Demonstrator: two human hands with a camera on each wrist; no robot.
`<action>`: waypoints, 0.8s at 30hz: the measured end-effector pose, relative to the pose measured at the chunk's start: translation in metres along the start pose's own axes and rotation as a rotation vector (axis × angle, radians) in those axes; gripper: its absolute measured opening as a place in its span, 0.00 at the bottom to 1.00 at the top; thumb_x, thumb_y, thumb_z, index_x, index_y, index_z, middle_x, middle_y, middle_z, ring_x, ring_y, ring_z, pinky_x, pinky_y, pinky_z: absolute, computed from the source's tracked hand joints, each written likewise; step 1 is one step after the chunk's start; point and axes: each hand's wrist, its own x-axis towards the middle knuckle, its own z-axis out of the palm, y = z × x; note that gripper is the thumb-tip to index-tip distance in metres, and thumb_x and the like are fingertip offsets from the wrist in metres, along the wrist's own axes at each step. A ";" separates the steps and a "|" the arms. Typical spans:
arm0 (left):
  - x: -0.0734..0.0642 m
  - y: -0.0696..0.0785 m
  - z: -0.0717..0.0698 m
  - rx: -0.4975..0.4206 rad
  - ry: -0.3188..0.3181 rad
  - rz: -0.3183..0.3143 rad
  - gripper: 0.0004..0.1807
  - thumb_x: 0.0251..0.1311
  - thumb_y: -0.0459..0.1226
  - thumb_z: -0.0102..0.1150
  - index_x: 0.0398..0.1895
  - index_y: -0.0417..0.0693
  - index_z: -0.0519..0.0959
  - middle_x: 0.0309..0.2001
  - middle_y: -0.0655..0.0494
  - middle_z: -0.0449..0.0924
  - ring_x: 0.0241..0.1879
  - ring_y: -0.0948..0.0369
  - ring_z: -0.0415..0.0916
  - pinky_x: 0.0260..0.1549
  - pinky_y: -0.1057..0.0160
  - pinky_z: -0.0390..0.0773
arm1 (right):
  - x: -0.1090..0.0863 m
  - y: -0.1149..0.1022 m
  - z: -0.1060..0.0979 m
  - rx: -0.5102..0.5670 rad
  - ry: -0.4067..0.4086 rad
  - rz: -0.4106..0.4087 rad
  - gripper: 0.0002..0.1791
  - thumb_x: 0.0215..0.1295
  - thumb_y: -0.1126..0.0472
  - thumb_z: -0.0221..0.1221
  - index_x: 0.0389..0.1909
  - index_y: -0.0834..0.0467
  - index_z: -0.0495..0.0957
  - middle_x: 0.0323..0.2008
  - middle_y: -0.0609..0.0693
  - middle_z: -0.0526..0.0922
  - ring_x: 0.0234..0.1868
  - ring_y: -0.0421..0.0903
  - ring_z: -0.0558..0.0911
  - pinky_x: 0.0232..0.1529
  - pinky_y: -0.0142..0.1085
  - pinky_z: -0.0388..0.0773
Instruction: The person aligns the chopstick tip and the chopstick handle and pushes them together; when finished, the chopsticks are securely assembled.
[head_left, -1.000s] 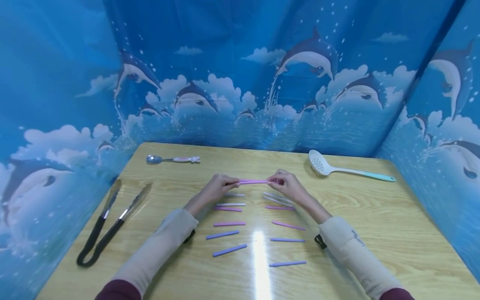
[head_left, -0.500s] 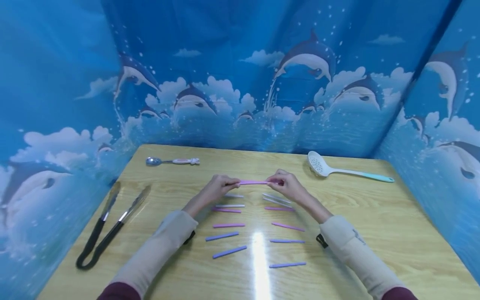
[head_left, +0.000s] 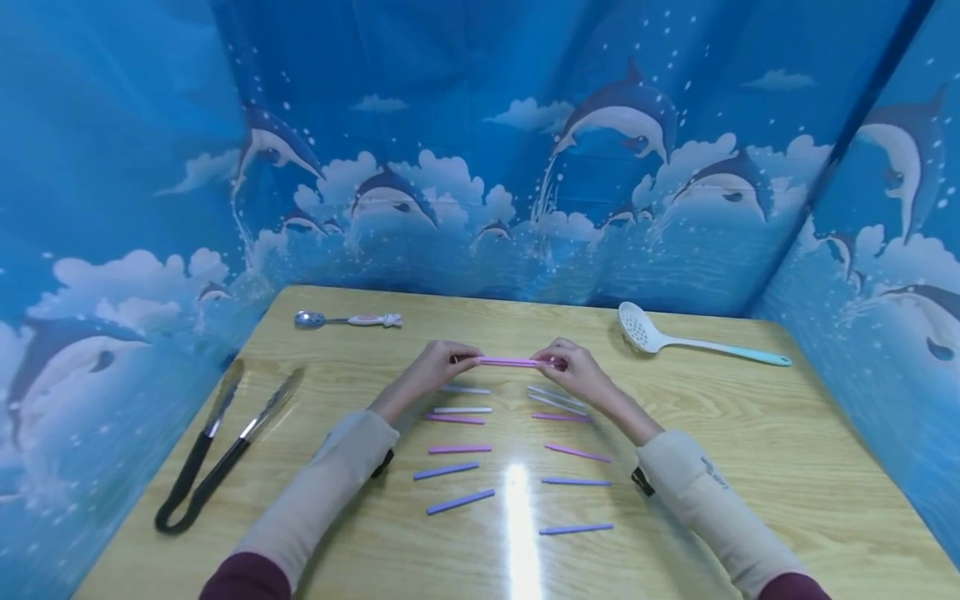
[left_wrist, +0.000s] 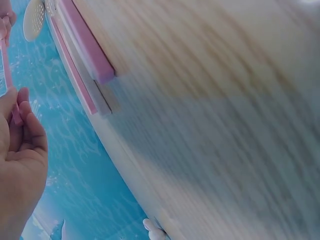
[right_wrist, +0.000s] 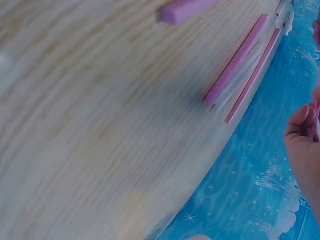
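Note:
My left hand and right hand face each other over the far middle of the table. Between them stretch slim pink sticks, lying side by side as a narrow pair, with one end pinched by each hand. Fingertips hide both ends. In the left wrist view, the left thumb and fingers pinch a pink stick end, raised past the table's edge in that view. The right wrist view catches only part of the right hand, fingers curled at a pink stick.
Below the hands lie two columns of sticks, including a white stick, a pink stick and a purple stick. Black-handled tongs rest at left, a small spoon at back left, a white skimmer at back right.
The pink sticks, spread slightly apart at one end a second ago, now run close and parallel. My left hand has risen slightly and its fingers have shifted; the right hand stays nearly still.

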 end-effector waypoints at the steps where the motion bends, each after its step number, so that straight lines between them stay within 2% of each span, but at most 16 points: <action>1: 0.000 -0.001 0.000 0.001 -0.004 0.001 0.13 0.64 0.37 0.57 0.47 0.39 0.82 0.39 0.47 0.85 0.35 0.60 0.80 0.35 0.68 0.80 | 0.000 0.000 0.000 0.002 0.001 0.007 0.07 0.59 0.69 0.62 0.38 0.67 0.82 0.30 0.53 0.78 0.27 0.38 0.71 0.28 0.27 0.73; 10: -0.001 -0.011 0.001 -0.004 0.013 0.027 0.11 0.62 0.35 0.59 0.43 0.37 0.82 0.37 0.46 0.84 0.33 0.59 0.80 0.35 0.67 0.80 | -0.004 0.009 0.001 -0.022 0.043 0.066 0.06 0.57 0.70 0.64 0.36 0.66 0.83 0.30 0.53 0.79 0.31 0.42 0.76 0.33 0.28 0.77; 15: -0.001 -0.015 0.003 -0.007 -0.006 0.025 0.11 0.61 0.32 0.59 0.44 0.36 0.81 0.39 0.44 0.83 0.38 0.55 0.79 0.39 0.65 0.80 | -0.004 0.015 0.001 -0.026 0.013 0.105 0.06 0.58 0.68 0.63 0.36 0.66 0.83 0.30 0.53 0.79 0.32 0.43 0.76 0.34 0.28 0.77; 18: 0.000 -0.018 0.004 -0.006 -0.022 0.013 0.11 0.61 0.31 0.59 0.45 0.35 0.81 0.40 0.44 0.82 0.40 0.54 0.79 0.42 0.64 0.80 | -0.005 0.019 0.002 -0.021 -0.024 0.125 0.06 0.58 0.69 0.62 0.36 0.67 0.83 0.30 0.54 0.80 0.32 0.44 0.76 0.34 0.29 0.77; 24: 0.003 -0.024 0.007 -0.038 -0.071 -0.060 0.11 0.61 0.30 0.58 0.45 0.35 0.81 0.41 0.44 0.82 0.42 0.53 0.79 0.44 0.61 0.79 | -0.003 0.030 0.008 -0.068 -0.081 0.103 0.06 0.59 0.70 0.61 0.36 0.68 0.83 0.29 0.54 0.80 0.31 0.44 0.77 0.34 0.33 0.78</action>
